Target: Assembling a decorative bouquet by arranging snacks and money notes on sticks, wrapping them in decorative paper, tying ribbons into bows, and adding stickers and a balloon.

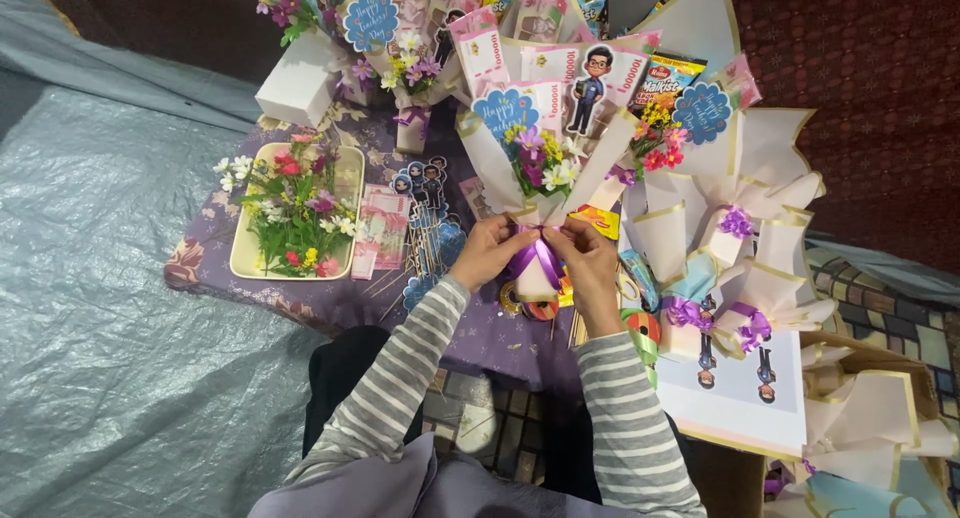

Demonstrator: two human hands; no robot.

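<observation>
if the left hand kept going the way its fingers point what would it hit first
The left hand points right, into the purple ribbon on the bouquet; it already touches it. Beyond is the right hand.

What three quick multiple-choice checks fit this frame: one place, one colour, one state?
1. Where is the tray of flowers?
A. left of the hands
B. right of the hands
C. on the person's lap

2. What colour is the ribbon at the bouquet's neck?
A. red
B. purple
C. green

3. What are the left hand and right hand doing?
A. resting flat
B. both pinching the ribbon
C. one holding scissors

Answers: A, the tray sits on the purple cloth to the left; B, the ribbon is purple; B, both hands' fingers meet on it.
</observation>
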